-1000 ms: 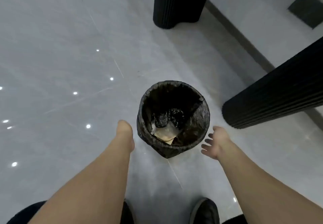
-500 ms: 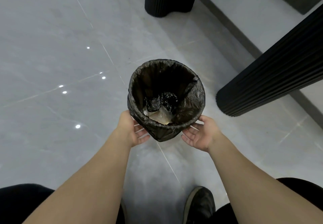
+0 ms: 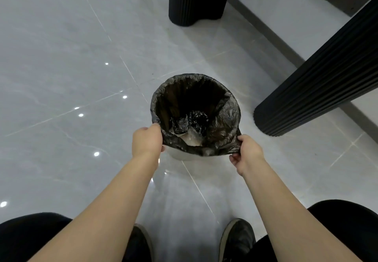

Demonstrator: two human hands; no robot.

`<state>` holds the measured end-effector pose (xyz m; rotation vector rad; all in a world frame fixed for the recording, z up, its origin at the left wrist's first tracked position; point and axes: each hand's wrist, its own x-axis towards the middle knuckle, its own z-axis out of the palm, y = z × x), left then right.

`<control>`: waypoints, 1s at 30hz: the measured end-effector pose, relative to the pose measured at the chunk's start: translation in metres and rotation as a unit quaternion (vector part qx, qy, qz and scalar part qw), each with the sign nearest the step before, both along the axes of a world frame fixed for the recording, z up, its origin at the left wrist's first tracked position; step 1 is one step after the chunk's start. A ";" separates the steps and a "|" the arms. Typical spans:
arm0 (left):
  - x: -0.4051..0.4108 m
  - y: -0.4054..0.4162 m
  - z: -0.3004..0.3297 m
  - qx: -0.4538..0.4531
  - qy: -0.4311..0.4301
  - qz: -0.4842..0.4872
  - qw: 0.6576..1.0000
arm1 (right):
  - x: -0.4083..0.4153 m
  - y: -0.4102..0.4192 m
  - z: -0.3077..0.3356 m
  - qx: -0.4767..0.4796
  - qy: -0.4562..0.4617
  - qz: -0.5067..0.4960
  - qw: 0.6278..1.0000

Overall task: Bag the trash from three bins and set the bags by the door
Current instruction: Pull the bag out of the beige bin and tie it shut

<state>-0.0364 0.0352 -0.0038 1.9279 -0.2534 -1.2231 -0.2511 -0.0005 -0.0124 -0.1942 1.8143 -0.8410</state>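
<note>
Both the left hand (image 3: 147,141) and right hand (image 3: 246,153) pinch the bag (image 3: 223,124) lining a bin (image 3: 180,155) on glossy grey floor tiles (image 3: 61,57), near two black ribbed columns (image 3: 319,85).

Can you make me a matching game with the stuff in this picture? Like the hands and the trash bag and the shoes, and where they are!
Things:
1. left hand
2. right hand
3. crumpled trash
4. shoes

Places:
A. at the bottom edge of the picture
B. pinching the trash bag rim on the right
C. gripping the bag rim on the left
D. down inside the bag

Pairs: 1-C, 2-B, 3-D, 4-A
</note>
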 end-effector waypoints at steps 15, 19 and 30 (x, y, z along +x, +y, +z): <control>0.006 -0.089 0.052 -0.175 -0.050 -0.175 0.968 | 0.012 -0.098 0.072 -0.178 -0.143 0.096 0.969; 0.004 -0.103 0.063 -0.209 0.017 -0.136 0.968 | 0.020 -0.109 0.080 -0.199 -0.153 0.111 0.962; 0.025 -0.121 0.036 0.015 -0.290 -0.323 0.901 | 0.003 -0.116 0.085 -0.131 0.374 0.553 0.733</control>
